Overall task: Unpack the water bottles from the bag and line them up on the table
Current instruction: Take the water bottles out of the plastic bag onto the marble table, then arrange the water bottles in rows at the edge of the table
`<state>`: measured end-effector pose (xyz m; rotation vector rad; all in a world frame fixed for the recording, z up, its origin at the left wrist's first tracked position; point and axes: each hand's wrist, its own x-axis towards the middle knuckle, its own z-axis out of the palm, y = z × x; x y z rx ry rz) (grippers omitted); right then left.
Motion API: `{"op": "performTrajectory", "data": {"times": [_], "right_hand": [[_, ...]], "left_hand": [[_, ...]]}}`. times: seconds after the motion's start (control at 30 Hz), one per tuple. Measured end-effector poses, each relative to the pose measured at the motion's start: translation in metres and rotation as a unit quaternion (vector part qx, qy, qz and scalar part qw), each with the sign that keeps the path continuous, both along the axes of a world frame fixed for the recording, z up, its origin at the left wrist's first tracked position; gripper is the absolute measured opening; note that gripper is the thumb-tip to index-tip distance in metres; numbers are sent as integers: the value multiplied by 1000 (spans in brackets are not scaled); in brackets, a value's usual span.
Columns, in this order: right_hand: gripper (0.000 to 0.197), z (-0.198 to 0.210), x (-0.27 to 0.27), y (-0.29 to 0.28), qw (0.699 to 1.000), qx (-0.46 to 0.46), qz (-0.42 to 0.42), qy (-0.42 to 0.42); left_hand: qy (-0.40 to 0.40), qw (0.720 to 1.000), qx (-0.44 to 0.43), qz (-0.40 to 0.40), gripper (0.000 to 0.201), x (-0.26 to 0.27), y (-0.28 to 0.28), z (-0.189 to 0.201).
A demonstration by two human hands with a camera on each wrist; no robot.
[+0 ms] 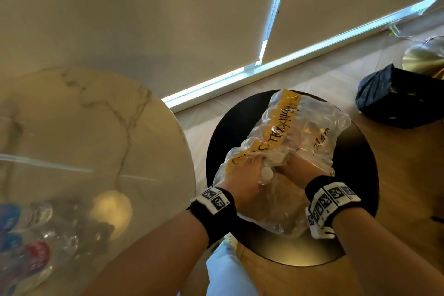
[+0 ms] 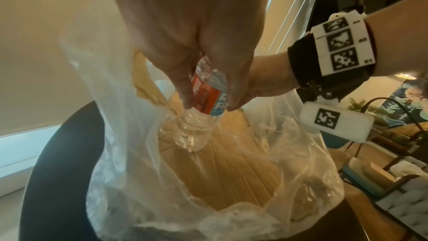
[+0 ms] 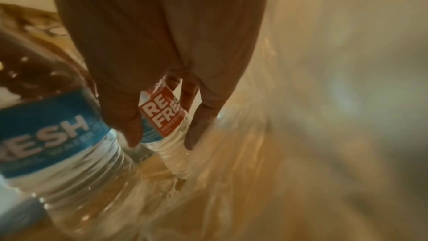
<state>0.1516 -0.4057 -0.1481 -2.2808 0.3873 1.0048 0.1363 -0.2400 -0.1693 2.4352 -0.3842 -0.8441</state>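
Observation:
A clear plastic bag [image 1: 312, 127] with yellow tape lies on a round black stool [image 1: 360, 175]. Both hands are in its mouth. My left hand [image 1: 242, 175] grips a white-capped water bottle [image 1: 266, 172]; in the left wrist view the left hand [image 2: 208, 107] holds this bottle [image 2: 206, 96] by its red and blue label over the open bag [image 2: 139, 171]. My right hand [image 1: 300, 168] reaches inside the bag. There the right hand [image 3: 162, 135] has thumb and fingers curled round a second bottle [image 3: 162, 116]. A third bottle [image 3: 53, 135] with a blue label lies beside it.
A round marble table [image 1: 96, 127] stands to the left of the stool, with several blurred water bottles [image 1: 36, 235] near its front left edge. On the wooden floor at the right are a black bag [image 1: 396, 98] and a brass lamp base [image 1: 427, 57].

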Motion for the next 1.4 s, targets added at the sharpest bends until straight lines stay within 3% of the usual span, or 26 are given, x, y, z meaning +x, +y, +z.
{"op": "performTrajectory", "data": {"times": [0.1,0.17,0.3,0.4,0.53,0.6,0.73,0.83,1.0,1.2,1.27,1.4], "right_hand": [[47,8,-11,1,994,1,54,-96],[56,23,-20,16,984,31,93,-149],[75,46,-46,-12,977,64,104,-176],[67,95,-58,18,971,87,123,-186],[56,144,-62,94,941,149,148,-264],[57,143,-63,140,942,197,167,-214],[62,95,-61,231,943,195,172,-209],[62,64,-59,286,944,186,185,-199],[56,47,-55,317,951,149,173,-210],[101,83,-66,307,959,75,191,-197],[98,106,-77,302,951,76,172,-245],[67,150,-108,326,928,132,130,-322]], "left_hand": [[-59,998,-25,-24,67,-6,10,11],[-41,997,-58,-26,65,-23,36,33],[-26,989,-146,-11,74,-52,58,76],[-50,970,-203,126,67,-79,111,112],[-95,914,-210,333,54,-107,183,135],[-126,891,-156,408,52,-114,213,126],[-131,861,-53,488,54,-118,258,103],[-94,835,-63,539,47,-112,278,97],[-89,832,-65,544,51,-108,294,90],[-13,877,9,480,99,-126,307,112],[-21,882,1,471,83,-145,313,131],[-144,867,-15,477,32,-195,345,176]]}}
